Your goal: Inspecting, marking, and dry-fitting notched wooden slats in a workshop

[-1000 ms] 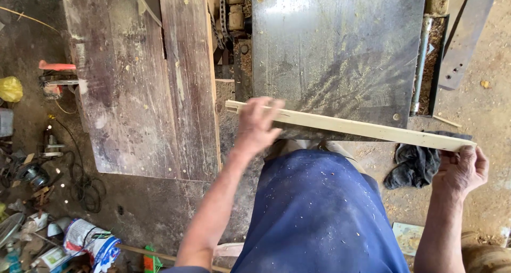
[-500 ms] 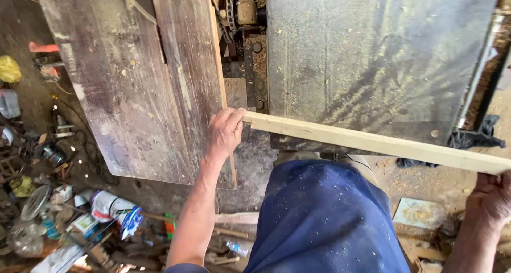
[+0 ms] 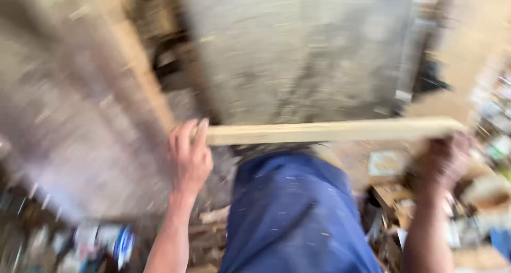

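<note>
While blur hides the floor clutter (packages unreadable), both hands, left (image 3: pixel 189 158) and right (image 3: pixel 444 158), grip the pale wooden strip (image 3: pixel 330 131).

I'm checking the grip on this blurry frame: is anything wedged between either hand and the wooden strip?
Nothing visible. The left hand wraps one end of the wooden strip directly, and the right hand grips the other end from below. Motion blur hides the finer finger contact.

Whole frame motion-blurred. Left end of strip (image 3: pixel 330 131) hidden under left hand (image 3: pixel 189 156); right end smeared above right hand (image 3: pixel 446 158), grip unclear. Planks (image 3: pixel 80 118) and grey sheet (image 3: pixel 303 55) cut by top edge. Floor clutter (image 3: pixel 101 246) unidentifiable. Both forearms cut by bottom edge.
</note>
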